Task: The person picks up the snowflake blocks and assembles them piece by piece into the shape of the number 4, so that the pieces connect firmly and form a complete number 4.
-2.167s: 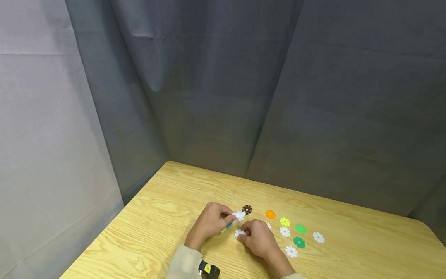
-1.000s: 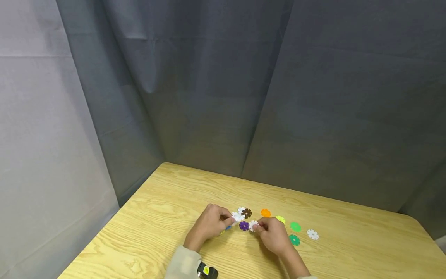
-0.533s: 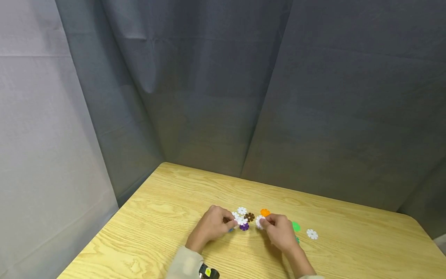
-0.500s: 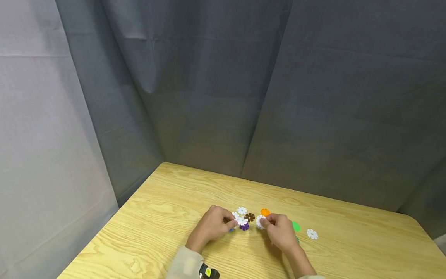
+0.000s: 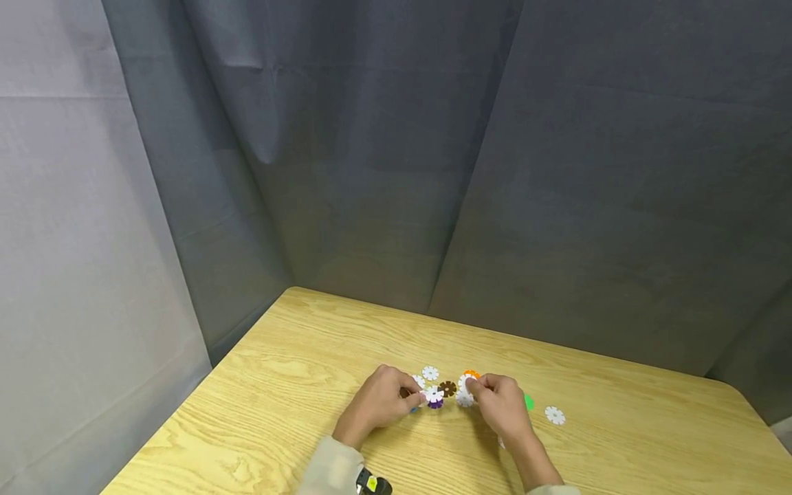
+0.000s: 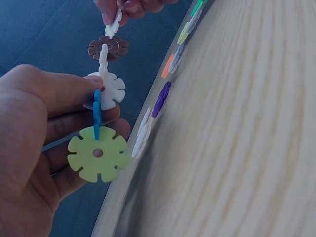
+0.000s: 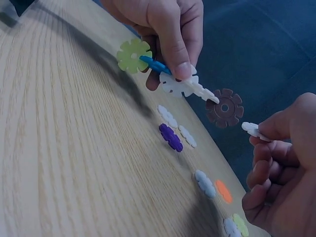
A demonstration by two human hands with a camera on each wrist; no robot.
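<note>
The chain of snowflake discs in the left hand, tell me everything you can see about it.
The chain is made of flat, notched plastic discs slotted edge to edge: a yellow-green disc at the near end, a blue disc seen edge-on, a white disc, another white disc edge-on, and a brown disc with a centre hole at the far end. The left hand pinches it around the blue and white discs, holding it above the wooden table. The right hand holds a separate white disc close to the brown one.

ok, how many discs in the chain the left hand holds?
5, palm to tip: yellow-green disc, blue disc, white disc, edge-on white disc, brown disc. Right hand pinches a loose white disc.
</note>
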